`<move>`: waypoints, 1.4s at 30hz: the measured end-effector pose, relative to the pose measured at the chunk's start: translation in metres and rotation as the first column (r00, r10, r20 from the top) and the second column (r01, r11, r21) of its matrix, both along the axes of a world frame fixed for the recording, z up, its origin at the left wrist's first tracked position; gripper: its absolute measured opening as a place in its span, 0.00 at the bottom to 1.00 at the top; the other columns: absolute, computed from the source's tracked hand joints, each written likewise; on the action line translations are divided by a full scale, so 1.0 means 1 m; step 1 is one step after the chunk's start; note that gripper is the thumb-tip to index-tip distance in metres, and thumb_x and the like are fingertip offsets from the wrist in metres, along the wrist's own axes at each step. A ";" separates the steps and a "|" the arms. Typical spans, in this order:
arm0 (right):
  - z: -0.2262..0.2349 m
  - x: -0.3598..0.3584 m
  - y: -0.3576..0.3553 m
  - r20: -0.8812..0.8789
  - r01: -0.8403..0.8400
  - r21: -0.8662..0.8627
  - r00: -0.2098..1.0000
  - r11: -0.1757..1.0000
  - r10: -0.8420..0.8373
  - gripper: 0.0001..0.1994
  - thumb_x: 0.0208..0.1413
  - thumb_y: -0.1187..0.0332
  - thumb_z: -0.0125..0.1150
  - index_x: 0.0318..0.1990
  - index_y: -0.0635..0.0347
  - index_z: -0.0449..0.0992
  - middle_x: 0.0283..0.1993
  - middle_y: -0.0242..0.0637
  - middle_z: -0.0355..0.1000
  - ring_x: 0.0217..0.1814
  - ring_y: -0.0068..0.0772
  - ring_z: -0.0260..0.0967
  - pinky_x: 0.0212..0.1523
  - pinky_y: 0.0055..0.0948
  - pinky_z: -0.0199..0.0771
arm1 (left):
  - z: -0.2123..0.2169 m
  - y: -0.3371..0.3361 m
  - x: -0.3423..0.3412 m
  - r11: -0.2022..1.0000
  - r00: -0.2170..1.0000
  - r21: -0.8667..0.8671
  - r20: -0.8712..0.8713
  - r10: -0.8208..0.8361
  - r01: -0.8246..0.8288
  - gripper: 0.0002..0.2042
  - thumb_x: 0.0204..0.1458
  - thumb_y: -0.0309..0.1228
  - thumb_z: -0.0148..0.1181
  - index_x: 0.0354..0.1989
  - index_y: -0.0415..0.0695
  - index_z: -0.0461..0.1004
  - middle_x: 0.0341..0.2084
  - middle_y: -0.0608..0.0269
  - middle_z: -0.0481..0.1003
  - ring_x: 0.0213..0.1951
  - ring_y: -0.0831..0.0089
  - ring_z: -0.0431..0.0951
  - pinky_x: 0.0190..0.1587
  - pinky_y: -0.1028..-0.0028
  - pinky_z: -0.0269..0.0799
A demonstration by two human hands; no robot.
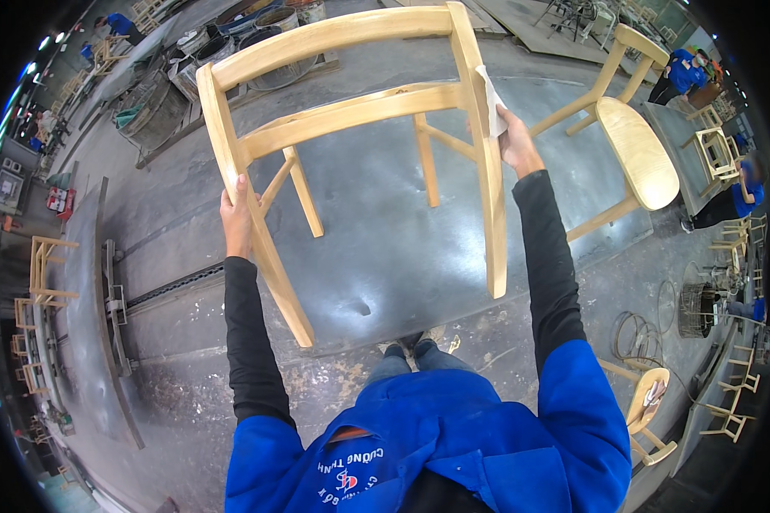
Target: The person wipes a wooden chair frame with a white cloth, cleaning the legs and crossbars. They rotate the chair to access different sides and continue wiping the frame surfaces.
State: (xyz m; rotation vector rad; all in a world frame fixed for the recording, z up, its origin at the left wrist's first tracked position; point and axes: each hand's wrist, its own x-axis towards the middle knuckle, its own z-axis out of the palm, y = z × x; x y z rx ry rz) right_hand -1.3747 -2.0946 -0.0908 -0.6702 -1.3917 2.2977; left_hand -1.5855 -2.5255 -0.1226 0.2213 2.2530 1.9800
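Note:
A pale wooden chair frame point(351, 115) without a visible seat stands over the grey metal-topped table point(359, 256) in front of me. It has two curved back rails and side posts running down toward me. My left hand point(238, 218) is closed round the left post, below the lower rail. At the right post, my right hand point(517, 145) pinches a white sheet, seemingly sandpaper point(493, 104), and presses it against the post's outer side. Some of the right fingers are hidden behind the wood.
Another wooden chair point(637, 154) with a seat lies tipped at the table's right. A further chair point(650, 398) is on the floor at lower right, near coiled cable point(640, 338). Metal drums point(154, 111) stand at far left. Co-workers in blue point(684, 73) are at far right.

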 end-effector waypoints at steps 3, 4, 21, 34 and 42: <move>-0.008 -0.011 -0.001 0.068 0.271 0.269 0.952 0.924 -0.299 0.25 0.67 0.57 0.39 0.57 0.73 0.64 0.51 0.50 0.71 0.51 0.40 0.71 0.53 0.35 0.67 | -0.008 0.002 -0.004 0.998 0.992 -0.033 -0.122 0.046 -0.050 0.28 0.55 0.55 0.56 0.43 0.36 0.70 0.26 0.62 0.72 0.31 0.72 0.73 0.36 0.73 0.68; -0.013 -0.011 -0.006 0.091 0.324 0.406 0.916 0.855 -0.390 0.24 0.67 0.58 0.40 0.56 0.74 0.65 0.51 0.50 0.72 0.52 0.40 0.70 0.54 0.35 0.66 | -0.012 0.001 -0.004 0.995 0.988 -0.071 -0.145 0.054 -0.065 0.28 0.55 0.54 0.56 0.43 0.36 0.70 0.28 0.61 0.72 0.33 0.72 0.73 0.38 0.72 0.68; -0.108 0.104 -0.060 0.177 0.351 0.391 0.878 0.851 -0.444 0.27 0.67 0.52 0.42 0.57 0.71 0.66 0.53 0.44 0.70 0.55 0.31 0.66 0.55 0.29 0.62 | -0.070 -0.031 0.088 0.982 0.996 -0.172 -0.058 0.063 -0.072 0.23 0.58 0.47 0.56 0.43 0.35 0.68 0.28 0.60 0.73 0.31 0.76 0.71 0.34 0.72 0.68; -0.181 0.182 -0.130 0.264 0.518 0.539 0.645 0.664 -0.717 0.24 0.68 0.54 0.39 0.48 0.71 0.70 0.36 0.40 0.75 0.37 0.33 0.72 0.40 0.34 0.71 | -0.126 -0.083 0.193 0.970 0.987 -0.215 0.089 0.131 -0.109 0.23 0.60 0.48 0.51 0.43 0.35 0.68 0.21 0.62 0.70 0.22 0.74 0.73 0.24 0.73 0.70; -0.202 0.216 -0.141 0.152 0.538 0.434 0.747 0.723 -0.647 0.22 0.68 0.57 0.39 0.53 0.70 0.67 0.46 0.43 0.73 0.47 0.35 0.70 0.49 0.32 0.68 | -0.013 0.006 0.232 0.206 0.756 -0.866 0.255 -0.603 0.457 0.27 0.61 0.50 0.48 0.38 0.32 0.75 0.28 0.48 0.77 0.31 0.63 0.79 0.37 0.64 0.73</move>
